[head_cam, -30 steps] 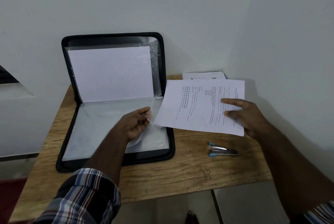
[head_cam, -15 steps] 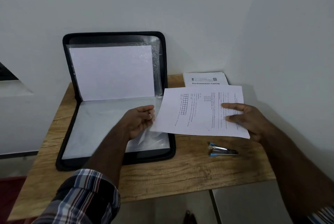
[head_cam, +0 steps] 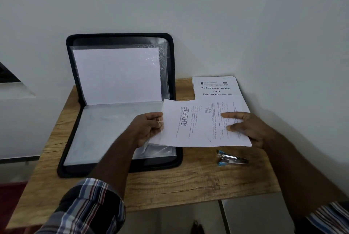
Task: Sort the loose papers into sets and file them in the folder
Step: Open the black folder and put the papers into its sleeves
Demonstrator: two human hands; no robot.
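A black zip folder lies open on the wooden table, its lid leaning on the wall with a white sheet behind clear plastic. My right hand grips a printed paper set by its right edge, held just above the folder's right side. My left hand pinches the edge of a clear plastic sleeve of the folder's lower half, touching the papers' left edge. A stack of printed papers titled "Pre Examination Training" lies at the back right corner.
A blue and silver stapler lies on the table below the held papers, right of the folder. White walls close the table at the back and right. The table's front edge runs near my forearms, with floor tiles below.
My right hand has lowered the paper set and moved it left, so its left edge now meets my left hand at the sleeve. The stack behind has come into fuller view.
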